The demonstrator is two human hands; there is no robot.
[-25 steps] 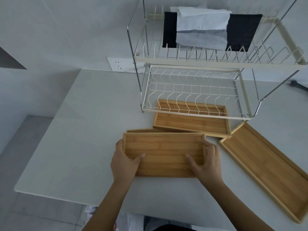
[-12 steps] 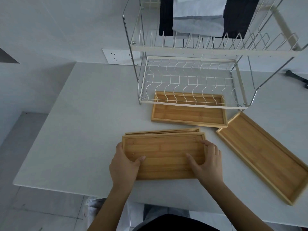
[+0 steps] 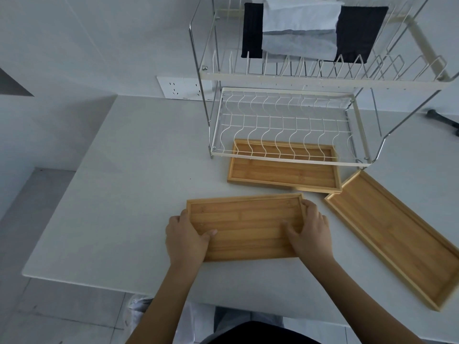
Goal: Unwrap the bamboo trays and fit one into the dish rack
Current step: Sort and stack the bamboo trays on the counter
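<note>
Left hand (image 3: 185,238) and right hand (image 3: 310,233) grip bare tray (image 3: 244,228); beyond it, another tray (image 3: 283,170) apparently half under dish rack (image 3: 285,125), unfitted.

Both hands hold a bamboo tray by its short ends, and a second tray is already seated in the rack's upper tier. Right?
Not quite. In the head view, the second tray lies on the counter, partly under the rack's lower tier. The upper tier holds only cloths.

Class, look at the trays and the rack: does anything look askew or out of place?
Yes. The long tray on the right lies at a slant to the table edge, and its corner meets the tray that sits only partly under the rack, not fully in. The tray in both hands lies square. Nothing looks damaged.
</note>
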